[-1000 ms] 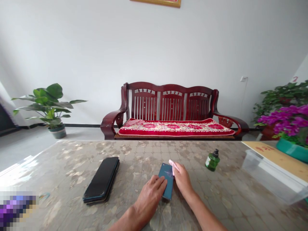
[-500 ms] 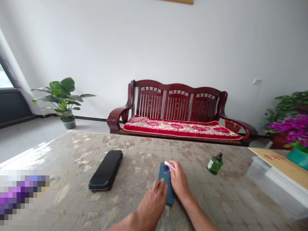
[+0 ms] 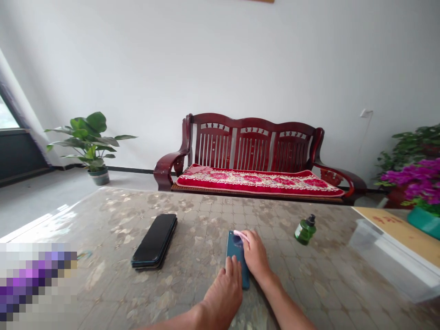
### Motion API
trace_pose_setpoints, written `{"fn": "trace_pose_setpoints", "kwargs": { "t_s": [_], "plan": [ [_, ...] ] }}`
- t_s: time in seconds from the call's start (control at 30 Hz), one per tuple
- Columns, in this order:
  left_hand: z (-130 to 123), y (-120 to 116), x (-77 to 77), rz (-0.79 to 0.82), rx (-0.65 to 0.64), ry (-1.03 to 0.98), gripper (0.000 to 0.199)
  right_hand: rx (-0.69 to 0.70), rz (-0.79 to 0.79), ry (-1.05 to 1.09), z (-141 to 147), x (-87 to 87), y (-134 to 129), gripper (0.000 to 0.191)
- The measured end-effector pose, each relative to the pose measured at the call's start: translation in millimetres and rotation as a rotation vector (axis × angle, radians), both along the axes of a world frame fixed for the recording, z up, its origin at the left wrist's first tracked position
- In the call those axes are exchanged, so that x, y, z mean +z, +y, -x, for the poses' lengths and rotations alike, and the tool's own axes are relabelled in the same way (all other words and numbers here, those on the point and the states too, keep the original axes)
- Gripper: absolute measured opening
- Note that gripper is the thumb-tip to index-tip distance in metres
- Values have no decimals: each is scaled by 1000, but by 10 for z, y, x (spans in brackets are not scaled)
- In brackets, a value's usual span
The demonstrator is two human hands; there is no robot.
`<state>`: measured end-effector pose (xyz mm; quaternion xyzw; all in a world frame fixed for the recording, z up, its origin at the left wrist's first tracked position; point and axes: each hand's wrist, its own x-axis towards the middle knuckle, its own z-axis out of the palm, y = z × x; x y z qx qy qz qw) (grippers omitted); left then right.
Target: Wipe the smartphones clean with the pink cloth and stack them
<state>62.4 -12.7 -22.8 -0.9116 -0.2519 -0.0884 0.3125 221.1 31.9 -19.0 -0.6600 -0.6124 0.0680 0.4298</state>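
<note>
1. In the head view, the blue phone [image 3: 234,250] lies flat on the patterned table [image 3: 292,275], partly under the left hand [image 3: 225,289].
2. The left fingers are almost straight and rest on the phone; they grip nothing.
3. The right hand [image 3: 256,254] has its fingers curled in, pinching what looks like a pink cloth [image 3: 241,235] over the phone's far end.
4. I'd guess the phone is light, hard and slippery, and could crack if dropped. Best hold its long sides.
5. The cloth is probably soft and floppy.
</note>
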Motion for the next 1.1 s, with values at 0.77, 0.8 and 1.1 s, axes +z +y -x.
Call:
{"fn": "trace_pose_setpoints", "kwargs": {
  "t_s": [0.77, 0.8, 1.1],
  "plan": [
    [-42, -22, -181, 24, 30, -13, 42, 44, 14, -152, 83, 100, -85, 32],
    [-31, -16, -171, 37, 29, -8, 42, 44, 16, -158, 87, 104, -88, 32],
    [38, 14, -54, 127, 14, -9, 43, 36, 38, -207, 121, 118, -103, 31]
  ]
}}
